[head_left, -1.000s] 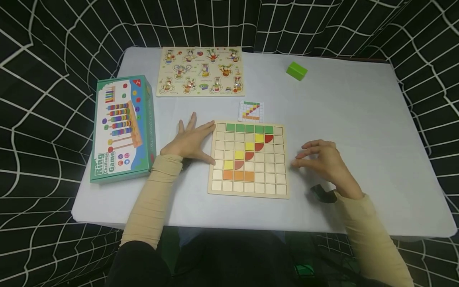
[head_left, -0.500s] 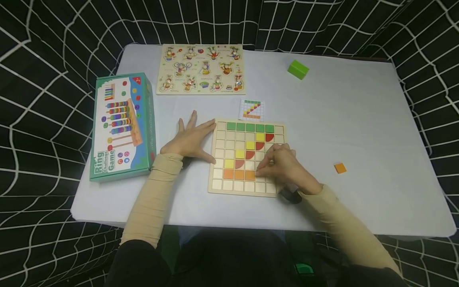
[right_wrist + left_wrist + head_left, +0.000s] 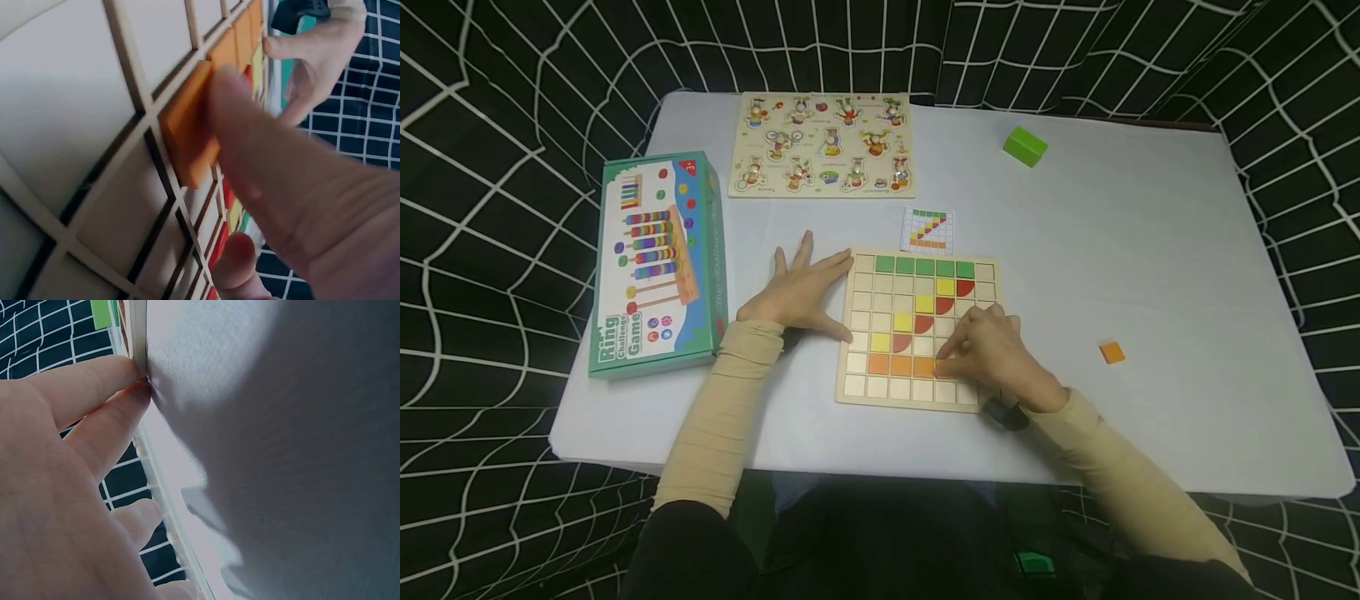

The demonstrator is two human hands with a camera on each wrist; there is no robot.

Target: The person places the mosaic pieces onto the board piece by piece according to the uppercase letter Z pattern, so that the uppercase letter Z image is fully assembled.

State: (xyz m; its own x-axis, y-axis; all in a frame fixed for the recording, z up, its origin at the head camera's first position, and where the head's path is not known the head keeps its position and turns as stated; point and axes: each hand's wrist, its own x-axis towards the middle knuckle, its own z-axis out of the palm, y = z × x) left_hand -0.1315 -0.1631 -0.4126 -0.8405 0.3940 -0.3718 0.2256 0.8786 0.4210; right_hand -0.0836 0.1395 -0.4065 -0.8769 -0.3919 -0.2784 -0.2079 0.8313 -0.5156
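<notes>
In the head view, a wooden grid board [image 3: 901, 388] carries a top row of green squares, a diagonal of yellow squares and red quarter-circles, and an orange row lower down. My right hand [image 3: 996, 354] pinches an orange square tile [image 3: 184, 125] at the right end of that orange row. The right wrist view shows the thumb against the tile, which sits slightly tilted at its cell. My left hand [image 3: 797, 296] lies with fingers spread at the board's left side, index fingertip and thumb at its edge. Another orange tile [image 3: 1112, 352] lies loose on the table to the right.
Just behind the board lies a small pattern card [image 3: 928, 231]. Farther back is a wooden picture puzzle [image 3: 820, 146]. A ring game box [image 3: 655, 267] stands at the left, and a green block [image 3: 1025, 147] at the back right. Black netting surrounds the white table [image 3: 1187, 292].
My right hand has moved left from beside the board onto the orange row, bringing the loose orange tile into sight. My left hand has stayed at the board's edge.
</notes>
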